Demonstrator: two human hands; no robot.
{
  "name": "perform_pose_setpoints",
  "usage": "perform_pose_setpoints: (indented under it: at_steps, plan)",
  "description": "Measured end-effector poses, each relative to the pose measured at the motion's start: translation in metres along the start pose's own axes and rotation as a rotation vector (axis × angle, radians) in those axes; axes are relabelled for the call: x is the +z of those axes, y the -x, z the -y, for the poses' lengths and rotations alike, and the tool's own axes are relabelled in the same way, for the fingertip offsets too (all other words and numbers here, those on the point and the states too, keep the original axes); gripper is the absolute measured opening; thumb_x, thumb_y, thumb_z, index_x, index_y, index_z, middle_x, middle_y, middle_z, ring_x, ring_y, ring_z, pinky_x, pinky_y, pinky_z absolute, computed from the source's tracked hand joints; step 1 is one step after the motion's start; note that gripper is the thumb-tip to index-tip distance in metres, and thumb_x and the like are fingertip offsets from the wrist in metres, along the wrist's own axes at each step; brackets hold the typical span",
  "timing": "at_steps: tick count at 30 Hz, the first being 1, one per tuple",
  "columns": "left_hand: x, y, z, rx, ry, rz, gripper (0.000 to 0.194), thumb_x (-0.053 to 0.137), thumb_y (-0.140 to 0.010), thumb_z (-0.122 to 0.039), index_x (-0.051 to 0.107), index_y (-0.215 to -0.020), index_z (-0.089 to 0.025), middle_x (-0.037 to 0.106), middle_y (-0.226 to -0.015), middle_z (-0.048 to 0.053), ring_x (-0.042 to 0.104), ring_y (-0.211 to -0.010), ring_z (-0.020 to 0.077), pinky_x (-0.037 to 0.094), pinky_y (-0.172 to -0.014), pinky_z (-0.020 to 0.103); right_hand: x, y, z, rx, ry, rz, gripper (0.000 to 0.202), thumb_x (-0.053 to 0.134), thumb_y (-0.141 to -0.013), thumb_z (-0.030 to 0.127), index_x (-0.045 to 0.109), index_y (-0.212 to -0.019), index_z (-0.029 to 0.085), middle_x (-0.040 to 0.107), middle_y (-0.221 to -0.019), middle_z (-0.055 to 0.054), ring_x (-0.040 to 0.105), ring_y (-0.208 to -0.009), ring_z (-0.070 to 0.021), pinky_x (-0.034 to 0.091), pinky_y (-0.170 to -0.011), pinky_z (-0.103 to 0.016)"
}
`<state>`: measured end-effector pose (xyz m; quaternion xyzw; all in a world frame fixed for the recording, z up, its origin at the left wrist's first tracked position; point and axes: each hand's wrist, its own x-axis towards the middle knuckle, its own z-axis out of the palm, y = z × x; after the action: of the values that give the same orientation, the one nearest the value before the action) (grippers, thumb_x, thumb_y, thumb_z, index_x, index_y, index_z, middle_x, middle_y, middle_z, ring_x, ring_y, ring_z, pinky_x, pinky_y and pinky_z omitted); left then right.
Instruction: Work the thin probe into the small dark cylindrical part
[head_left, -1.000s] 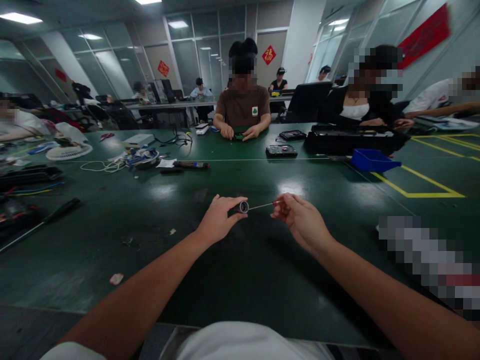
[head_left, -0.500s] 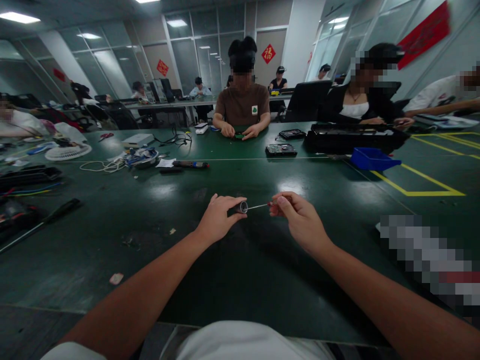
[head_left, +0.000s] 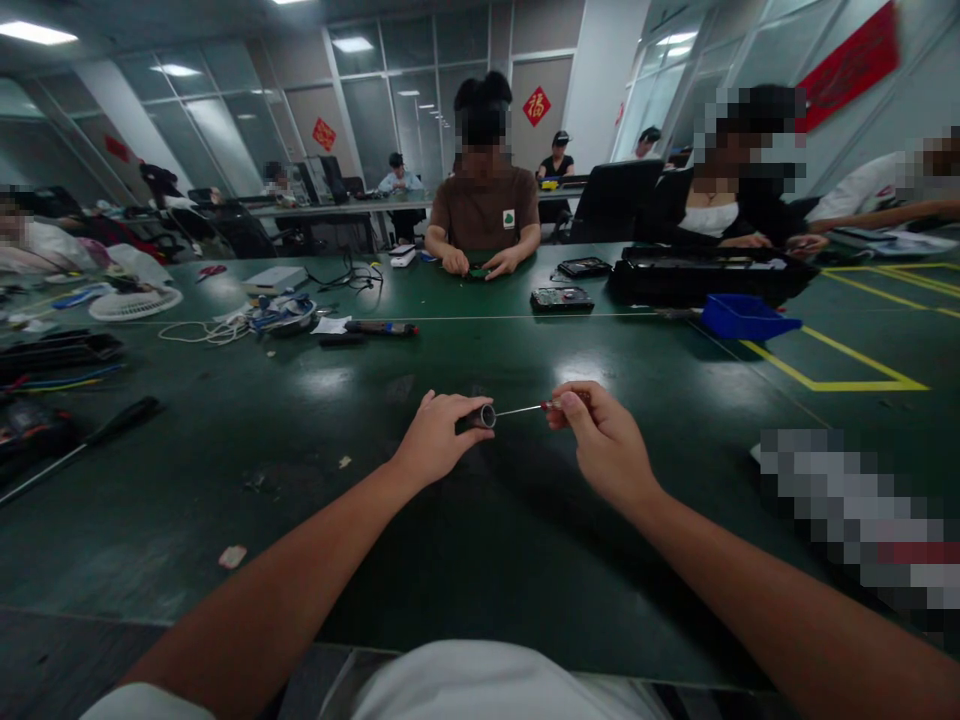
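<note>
Over the green tabletop, my left hand is closed around a dark cylindrical part, whose round open end faces right. My right hand pinches the red handle of a thin screwdriver. Its metal shaft points left, with the tip close to the rim of the cylinder's open end. Whether the tip touches the rim I cannot tell. My left fingers hide most of the cylinder's body, and my right fingers cover much of the handle.
Across the table a person handles a small green board. A blue bin stands at the right, near a long black housing. A dark pen-shaped tool and bundled cables lie ahead left. A long black-handled screwdriver lies at left.
My right hand has shifted slightly right, drawing the screwdriver's tip back from the cylinder's opening. My left hand and the cylinder stay nearly in place.
</note>
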<state>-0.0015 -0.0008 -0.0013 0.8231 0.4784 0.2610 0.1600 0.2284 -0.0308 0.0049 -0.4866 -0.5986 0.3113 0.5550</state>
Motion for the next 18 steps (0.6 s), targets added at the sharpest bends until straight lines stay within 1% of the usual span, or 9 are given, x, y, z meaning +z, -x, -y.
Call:
perform_pose_setpoints:
  at_steps: [3,9,18]
  plan:
    - [0.0014,0.0003,0.0023,-0.002,-0.001,0.006,0.042,0.073,-0.088,-0.033,0.065,-0.129,-0.028,0.071,-0.118,0.005,0.061,-0.114,0.0258,0.026,-0.115,0.057,-0.0024,0.0018,0.0022,-0.037,0.032,-0.036,0.023,0.052,-0.098,0.043,0.062,-0.100,0.023,0.069,-0.085,-0.004,0.065,-0.077,-0.0195,0.052,-0.074,-0.038]
    - [0.0033,0.0008,0.0053,0.001,0.007,0.026,0.043,0.072,-0.089,-0.034,0.064,-0.131,-0.030,0.070,-0.120,0.005,0.059,-0.116,0.0263,0.022,-0.117,0.058,-0.0031,0.0033,0.0032,-0.076,0.062,0.057,0.023,0.051,-0.099,0.042,0.062,-0.101,0.022,0.069,-0.084,-0.004,0.066,-0.078,-0.0196,0.050,-0.073,-0.037]
    - [0.0007,0.0002,0.0032,-0.008,0.014,0.042,0.042,0.071,-0.089,-0.033,0.064,-0.130,-0.028,0.069,-0.118,0.005,0.059,-0.115,0.0263,0.022,-0.117,0.059,-0.0026,0.0027,0.0009,-0.078,0.097,0.023,0.022,0.049,-0.099,0.041,0.060,-0.101,0.022,0.069,-0.083,-0.004,0.065,-0.076,-0.0194,0.050,-0.071,-0.036]
